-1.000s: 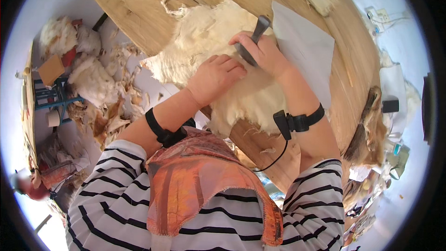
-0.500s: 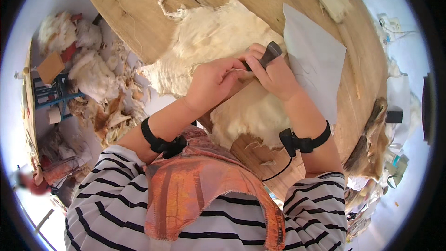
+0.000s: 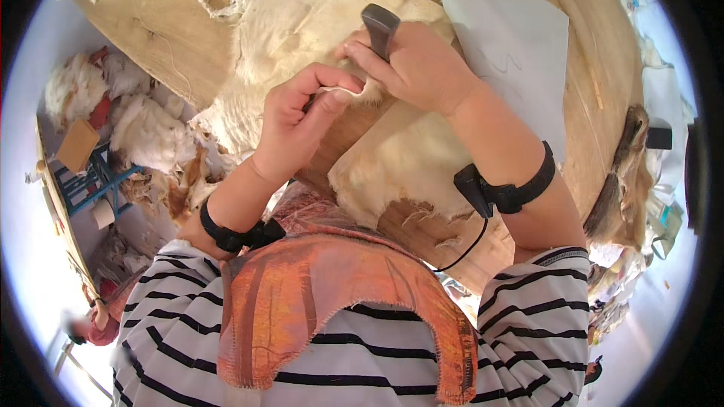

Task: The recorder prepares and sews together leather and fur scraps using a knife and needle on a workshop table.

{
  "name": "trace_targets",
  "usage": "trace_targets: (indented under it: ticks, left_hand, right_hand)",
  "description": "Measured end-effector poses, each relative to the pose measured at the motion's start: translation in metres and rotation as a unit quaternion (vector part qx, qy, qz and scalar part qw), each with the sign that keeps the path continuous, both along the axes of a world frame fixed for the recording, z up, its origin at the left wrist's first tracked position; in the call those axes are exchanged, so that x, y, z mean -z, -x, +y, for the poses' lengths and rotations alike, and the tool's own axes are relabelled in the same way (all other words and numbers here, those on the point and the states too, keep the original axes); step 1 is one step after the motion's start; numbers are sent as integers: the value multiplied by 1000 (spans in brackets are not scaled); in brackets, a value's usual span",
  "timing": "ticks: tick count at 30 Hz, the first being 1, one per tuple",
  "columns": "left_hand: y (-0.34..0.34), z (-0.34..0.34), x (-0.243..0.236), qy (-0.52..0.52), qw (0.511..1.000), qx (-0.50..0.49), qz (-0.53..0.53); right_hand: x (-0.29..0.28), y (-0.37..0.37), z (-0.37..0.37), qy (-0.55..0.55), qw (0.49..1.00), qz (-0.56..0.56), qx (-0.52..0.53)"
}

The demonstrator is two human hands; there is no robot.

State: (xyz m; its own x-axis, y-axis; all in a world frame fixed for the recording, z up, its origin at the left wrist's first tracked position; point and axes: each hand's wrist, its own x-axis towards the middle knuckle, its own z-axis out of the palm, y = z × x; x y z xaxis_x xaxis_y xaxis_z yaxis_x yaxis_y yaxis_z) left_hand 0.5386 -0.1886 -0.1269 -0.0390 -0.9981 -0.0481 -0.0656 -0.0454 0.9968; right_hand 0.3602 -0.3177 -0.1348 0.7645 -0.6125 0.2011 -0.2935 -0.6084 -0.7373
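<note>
A large cream hide (image 3: 294, 19) with ragged, furry edges lies on the wooden table (image 3: 162, 7) under and beyond my hands. My left hand (image 3: 296, 113) is closed, pinching a pale edge of hide between thumb and fingers. Just to its right, my right hand (image 3: 426, 68) is wrapped around a dark-handled tool (image 3: 380, 26). The flat, wide handle end sticks up above the fist; the tool's working end is hidden. Closer to me lies a second cream furry piece (image 3: 411, 154) with one straight edge. Whether the pinched edge joins either piece, I cannot tell.
A white sheet (image 3: 501, 38) with faint pencil marks lies right of my hands. Brown fur (image 3: 622, 173) hangs at the table's right edge. Heaped hides and scraps (image 3: 151, 132) lie on the left, beside a blue stand (image 3: 98, 181). A black cable (image 3: 464, 252) trails from my right wrist strap.
My hands have drawn slightly apart, the right lifting away with the tool's handle now more upright. The left still pinches hide. The whole view has shifted a little.
</note>
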Motion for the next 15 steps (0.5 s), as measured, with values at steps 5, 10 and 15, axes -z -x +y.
trace_targets:
  ticks: [5, 10, 15]
  left_hand:
    - [-5, -1, -4, -22, 999, 24, 22]
    - [-9, -1, -8, 12, 999, 32, 35]
    - [-20, 1, -15, 52, 996, 5, 68]
  right_hand:
    - [-1, -8, 3, 71, 994, -78, -1]
    - [-8, -18, -6, -18, 999, 41, 29]
    - [-11, -33, -13, -20, 992, 126, 1]
